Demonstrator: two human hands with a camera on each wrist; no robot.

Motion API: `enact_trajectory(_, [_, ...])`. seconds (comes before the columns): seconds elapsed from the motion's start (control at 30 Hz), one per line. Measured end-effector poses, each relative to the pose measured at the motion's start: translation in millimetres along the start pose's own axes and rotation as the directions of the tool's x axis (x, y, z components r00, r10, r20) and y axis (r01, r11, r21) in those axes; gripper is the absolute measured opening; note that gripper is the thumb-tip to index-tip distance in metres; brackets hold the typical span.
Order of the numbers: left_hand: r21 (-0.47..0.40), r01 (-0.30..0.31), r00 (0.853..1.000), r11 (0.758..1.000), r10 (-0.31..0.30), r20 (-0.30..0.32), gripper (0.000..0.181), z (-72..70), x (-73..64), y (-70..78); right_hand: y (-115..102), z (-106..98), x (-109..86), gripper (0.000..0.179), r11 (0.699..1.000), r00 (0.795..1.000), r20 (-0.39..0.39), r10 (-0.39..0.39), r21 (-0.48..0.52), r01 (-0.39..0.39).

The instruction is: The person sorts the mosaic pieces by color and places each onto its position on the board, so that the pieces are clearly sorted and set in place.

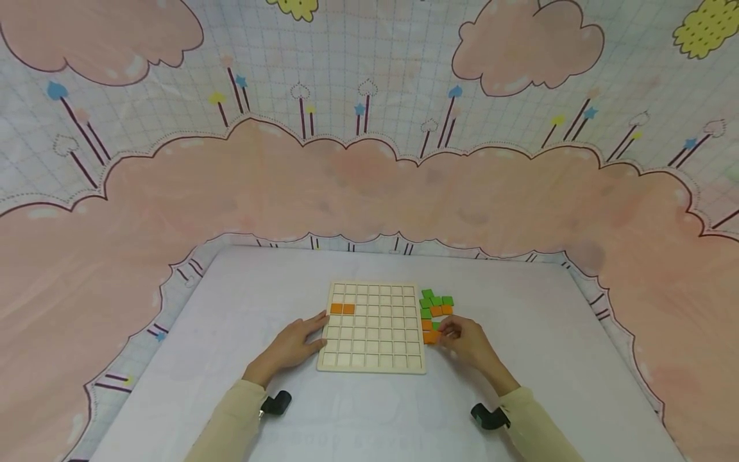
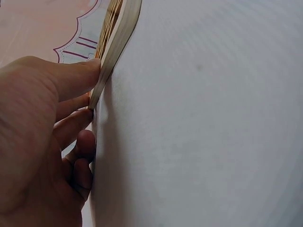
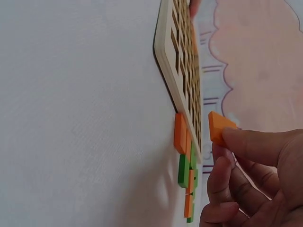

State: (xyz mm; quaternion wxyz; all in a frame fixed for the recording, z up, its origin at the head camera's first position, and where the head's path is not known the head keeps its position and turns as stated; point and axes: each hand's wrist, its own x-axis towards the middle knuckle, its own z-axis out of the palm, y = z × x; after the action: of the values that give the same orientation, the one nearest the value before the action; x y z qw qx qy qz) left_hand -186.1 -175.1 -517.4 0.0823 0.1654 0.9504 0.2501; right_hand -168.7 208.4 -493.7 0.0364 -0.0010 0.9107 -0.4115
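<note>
White tabletop [image 1: 372, 410]: L hand [image 1: 293, 343], fingers spread, braced pale wooden gridded board [image 1: 382, 346]. R hand [image 1: 469, 341] pinched square orange tile [image 3: 218, 126], best kept lvl.

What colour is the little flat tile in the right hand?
The little flat tile in the bare right hand is orange, clearest in the right wrist view.

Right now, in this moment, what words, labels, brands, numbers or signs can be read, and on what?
No text can be read with certainty.
White table: faint letter-like marks at the bottom of the head view, too faint to read.
Grid board, orange tiles, green tiles: no lettering visible.
</note>
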Motion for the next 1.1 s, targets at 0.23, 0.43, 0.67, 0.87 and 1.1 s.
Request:
enact_trajectory(0.23, [-0.002, 0.007, 1.000, 1.000, -0.007, 0.003, 0.057, -1.3, -0.3, 1.9, -11.5, 7.7, 2.9, 0.017, 1.000, 1.000, -0.016, -0.008, 0.029, 0.008])
enact_trajectory(0.43, [-0.003, 0.005, 1.000, 1.000, -0.005, 0.000, 0.057, -1.8, 0.2, 3.0, -22.5, 13.3, 8.1, 0.014, 0.999, 0.999, -0.031, -0.021, 0.042, 0.022])
enact_trajectory(0.67, [0.000, 0.013, 1.000, 1.000, -0.013, -0.006, 0.058, 0.1, 1.3, 0.8, -29.5, 21.3, 15.3, 0.014, 0.998, 0.999, -0.031, -0.015, 0.064, 0.017])
enact_trajectory(0.87, [0.002, 0.019, 1.000, 1.000, -0.019, -0.008, 0.058, 0.8, 1.6, -1.2, -37.9, 30.3, 21.1, 0.015, 0.994, 0.999, -0.037, -0.038, 0.101, 0.042])
enact_trajectory(1.1, [-0.010, 0.018, 1.000, 1.000, -0.018, -0.004, 0.058, 1.2, 1.0, 1.2, -50.9, 39.6, 25.4, 0.013, 0.990, 0.996, -0.049, -0.079, 0.110, 0.085])
